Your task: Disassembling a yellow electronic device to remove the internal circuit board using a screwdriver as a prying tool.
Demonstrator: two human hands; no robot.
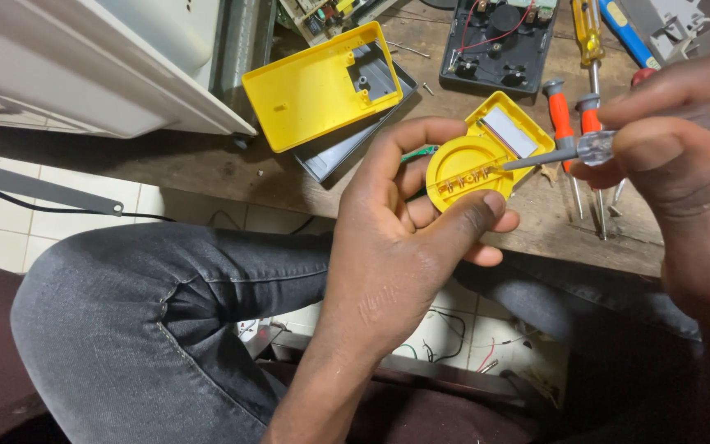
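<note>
My left hand (408, 210) holds a small yellow plastic part (482, 156) with a round dial area and a grey display window, thumb pressed on its lower edge. A bit of green circuit board (418, 153) shows behind it. My right hand (684, 164) grips a screwdriver with a clear handle (595, 148); its metal shaft points left and its tip rests on the round yellow face.
On the wooden bench (207, 164) lie a yellow case shell (318, 86) over a grey tray, a black case half (499, 41) with wires, orange-handled screwdrivers (562, 123), and a yellow-handled one (587, 33). My knees in dark jeans (166, 304) sit below the bench edge.
</note>
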